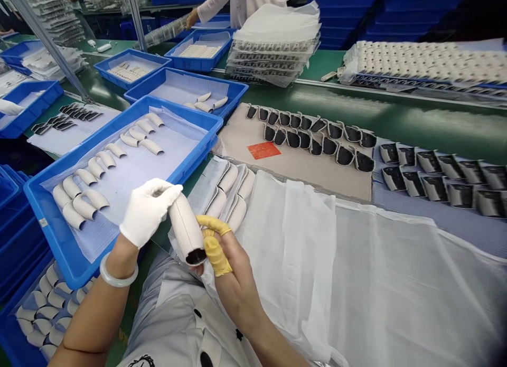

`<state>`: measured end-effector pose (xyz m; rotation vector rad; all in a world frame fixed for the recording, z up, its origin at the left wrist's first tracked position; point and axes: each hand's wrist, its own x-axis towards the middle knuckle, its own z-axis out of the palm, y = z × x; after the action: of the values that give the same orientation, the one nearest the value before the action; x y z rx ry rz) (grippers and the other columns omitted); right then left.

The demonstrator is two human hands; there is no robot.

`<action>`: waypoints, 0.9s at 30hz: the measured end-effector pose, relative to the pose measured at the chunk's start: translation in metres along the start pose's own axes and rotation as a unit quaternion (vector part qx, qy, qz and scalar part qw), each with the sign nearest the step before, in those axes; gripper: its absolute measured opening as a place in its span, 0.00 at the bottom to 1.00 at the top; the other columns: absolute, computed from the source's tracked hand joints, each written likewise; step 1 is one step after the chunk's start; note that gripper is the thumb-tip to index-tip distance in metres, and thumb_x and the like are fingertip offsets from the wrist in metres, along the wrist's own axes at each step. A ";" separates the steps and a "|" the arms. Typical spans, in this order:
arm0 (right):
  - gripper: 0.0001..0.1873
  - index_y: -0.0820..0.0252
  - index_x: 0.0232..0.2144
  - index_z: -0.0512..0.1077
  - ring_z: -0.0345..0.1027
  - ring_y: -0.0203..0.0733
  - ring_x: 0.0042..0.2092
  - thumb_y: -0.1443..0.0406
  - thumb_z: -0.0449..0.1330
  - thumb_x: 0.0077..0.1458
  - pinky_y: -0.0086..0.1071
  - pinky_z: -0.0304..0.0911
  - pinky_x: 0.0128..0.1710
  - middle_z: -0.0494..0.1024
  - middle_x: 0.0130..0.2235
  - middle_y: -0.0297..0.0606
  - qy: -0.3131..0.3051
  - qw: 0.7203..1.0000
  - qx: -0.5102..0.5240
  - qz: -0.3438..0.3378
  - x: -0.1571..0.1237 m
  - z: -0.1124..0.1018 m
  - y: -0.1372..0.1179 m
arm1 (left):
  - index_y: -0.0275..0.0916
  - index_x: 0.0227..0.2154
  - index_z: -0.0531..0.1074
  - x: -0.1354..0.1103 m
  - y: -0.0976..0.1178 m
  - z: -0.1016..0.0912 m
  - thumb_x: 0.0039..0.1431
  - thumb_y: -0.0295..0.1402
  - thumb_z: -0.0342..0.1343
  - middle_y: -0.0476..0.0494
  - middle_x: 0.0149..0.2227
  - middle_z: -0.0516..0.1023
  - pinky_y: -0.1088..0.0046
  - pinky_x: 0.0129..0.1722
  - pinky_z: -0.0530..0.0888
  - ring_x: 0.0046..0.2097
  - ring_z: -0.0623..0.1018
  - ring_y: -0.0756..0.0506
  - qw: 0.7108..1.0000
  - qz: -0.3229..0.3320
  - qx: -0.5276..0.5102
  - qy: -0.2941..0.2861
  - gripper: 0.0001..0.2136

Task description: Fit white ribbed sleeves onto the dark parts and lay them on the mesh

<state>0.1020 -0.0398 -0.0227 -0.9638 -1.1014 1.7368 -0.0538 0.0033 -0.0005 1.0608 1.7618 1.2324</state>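
Observation:
A cream, ribbed, curved hollow shell (185, 227) with a dark inside is between my two hands, its open end tilted down toward me. My left hand (148, 211), in a white glove, pinches its upper end. Yellow finger covers show on my right hand (222, 256), which grips the lower end from the right side. Several similar shells (95, 167) lie on the white lining of a blue tray (158, 172) beside my left hand. More cream pieces (227, 193) rest in clear wrapping just behind my right hand.
Rows of cream shells with dark insides (312, 137) line a beige sheet, with a red card (264, 150) near them. White sheeting (380, 272) covers the right front. A stack of clear trays (273, 50) stands behind; a co-worker's arm (214, 5) reaches in there. A metal post (51, 45) rises left.

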 end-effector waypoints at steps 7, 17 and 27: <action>0.15 0.57 0.34 0.66 0.62 0.32 0.20 0.52 0.51 0.61 0.27 0.58 0.21 0.69 0.20 0.28 0.055 0.998 -0.019 -0.024 -0.002 -0.007 -0.003 | 0.37 0.20 0.66 0.008 -0.019 0.016 0.44 0.46 0.63 0.57 0.07 0.58 0.82 0.12 0.51 0.11 0.56 0.57 0.983 -0.151 -0.051 -0.091 0.17; 0.12 0.57 0.32 0.63 0.63 0.33 0.22 0.55 0.55 0.57 0.29 0.60 0.24 0.68 0.21 0.28 0.086 0.996 -0.029 0.026 -0.001 -0.019 -0.010 | 0.37 0.21 0.67 0.013 -0.026 0.035 0.47 0.44 0.61 0.58 0.10 0.60 0.80 0.14 0.54 0.13 0.58 0.56 0.995 -0.088 -0.017 -0.052 0.15; 0.15 0.56 0.34 0.60 0.66 0.38 0.27 0.56 0.60 0.51 0.35 0.64 0.29 0.69 0.26 0.31 0.230 0.928 -0.292 -0.016 -0.022 -0.069 0.027 | 0.39 0.27 0.76 0.013 -0.016 0.073 0.54 0.31 0.58 0.48 0.32 0.75 0.71 0.41 0.71 0.37 0.74 0.48 0.940 0.260 0.153 -0.157 0.04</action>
<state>0.1653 -0.0479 -0.0658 -1.6074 -1.3196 1.0674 0.0026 0.0378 -0.0372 1.8854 1.4952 1.0168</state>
